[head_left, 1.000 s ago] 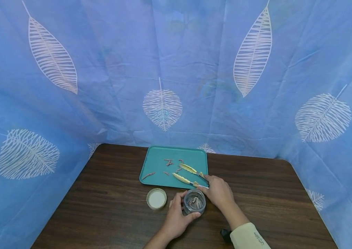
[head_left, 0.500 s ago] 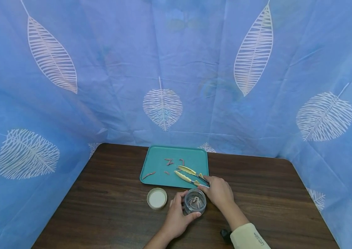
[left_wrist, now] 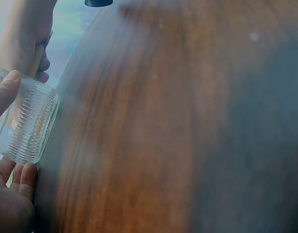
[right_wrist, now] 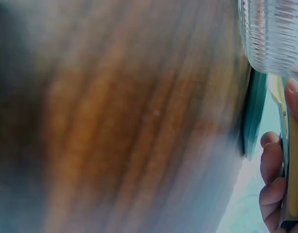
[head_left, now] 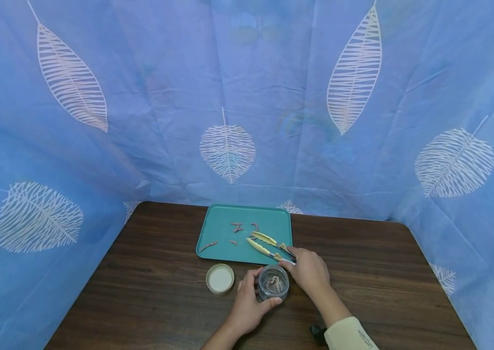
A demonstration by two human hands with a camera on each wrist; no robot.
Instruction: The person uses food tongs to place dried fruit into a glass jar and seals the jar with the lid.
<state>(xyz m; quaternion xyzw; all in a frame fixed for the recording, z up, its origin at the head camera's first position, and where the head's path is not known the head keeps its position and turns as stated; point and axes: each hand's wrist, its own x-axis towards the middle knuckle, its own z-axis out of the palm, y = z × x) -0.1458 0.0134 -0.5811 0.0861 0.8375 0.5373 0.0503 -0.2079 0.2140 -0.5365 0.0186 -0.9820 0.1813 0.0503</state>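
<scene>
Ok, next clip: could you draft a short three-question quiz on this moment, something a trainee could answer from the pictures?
1. Multiple choice: what does the left hand hold?
a) a ceramic mug
b) a glass jar
c) a metal spoon

2. True or false: the tongs in the right hand have their yellow tips pressed together.

3. Fill in the blank: in the head view, the round lid lies on the table to the ____ of the glass jar, in front of the teal tray.

Key: 1. b; 2. False, the tips stand apart; 3. left.
</scene>
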